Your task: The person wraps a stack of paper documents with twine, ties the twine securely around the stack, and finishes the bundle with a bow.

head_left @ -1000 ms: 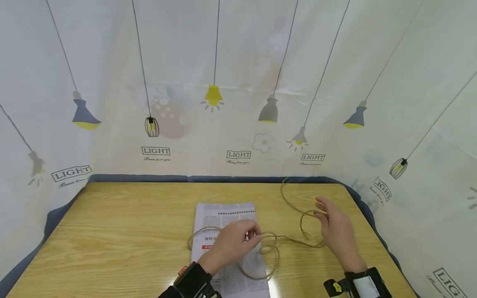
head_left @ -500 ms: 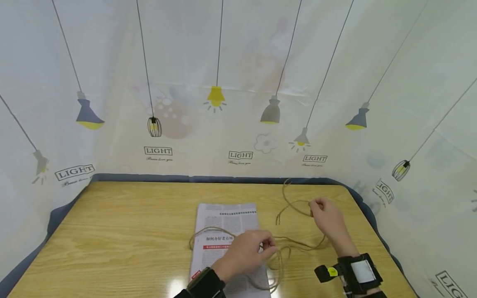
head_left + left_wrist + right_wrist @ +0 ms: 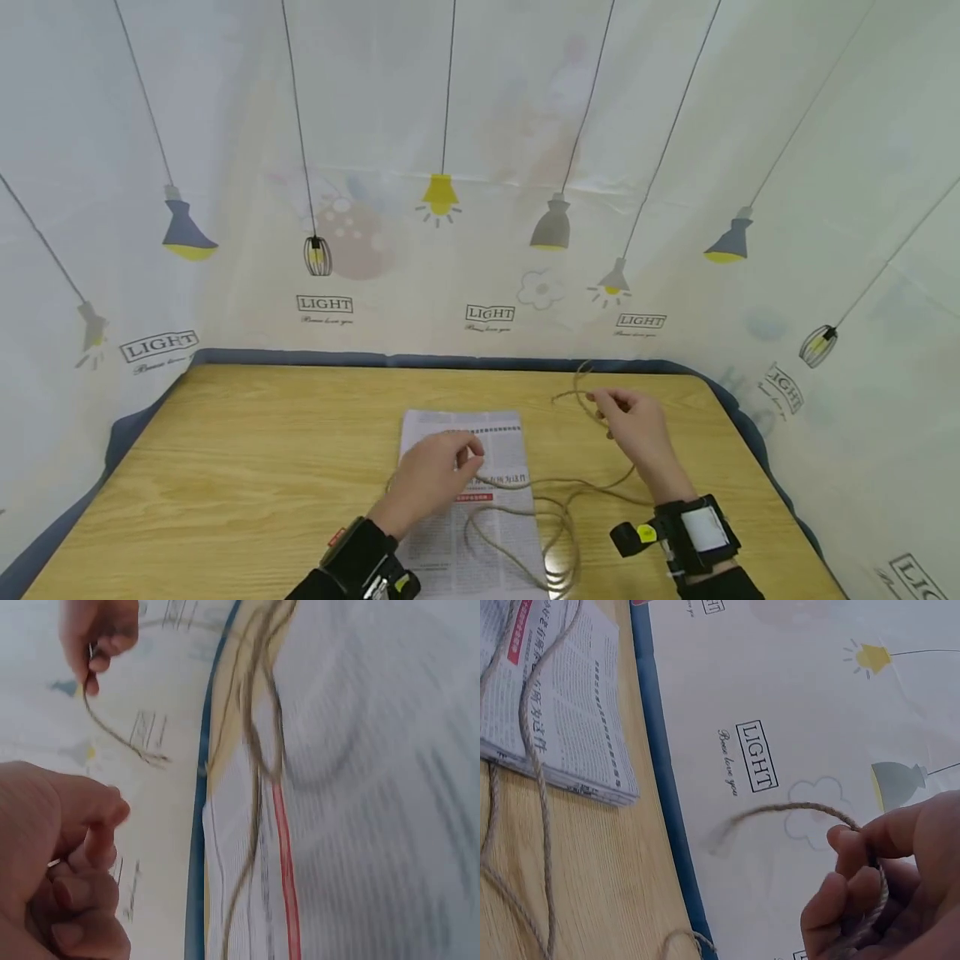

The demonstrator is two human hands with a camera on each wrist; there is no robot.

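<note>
My right hand (image 3: pixel 633 425) pinches a brown twine (image 3: pixel 795 806) near one end, raised above the table's back right. The short frayed end sticks out leftward past the fingertips. My left hand (image 3: pixel 431 475) is over the newspaper stack (image 3: pixel 450 554), its fingers loosely bent; the left wrist view shows nothing between thumb and fingers. More of the twine crosses the papers close to those fingertips and lies in loose loops over the stack's right edge. The folded newspapers, with a red headline strip, lie flat in front of me.
The wooden table (image 3: pixel 262 467) ends at a dark blue border (image 3: pixel 450 362). Behind it hangs a pale cloth (image 3: pixel 375 100) printed with lamps. A further bit of twine (image 3: pixel 581 371) reaches the table's back edge.
My right hand has moved left, and the twine's frayed end now points left instead of hanging down. My left hand went right, then back left over the newspapers, away from the loops.
</note>
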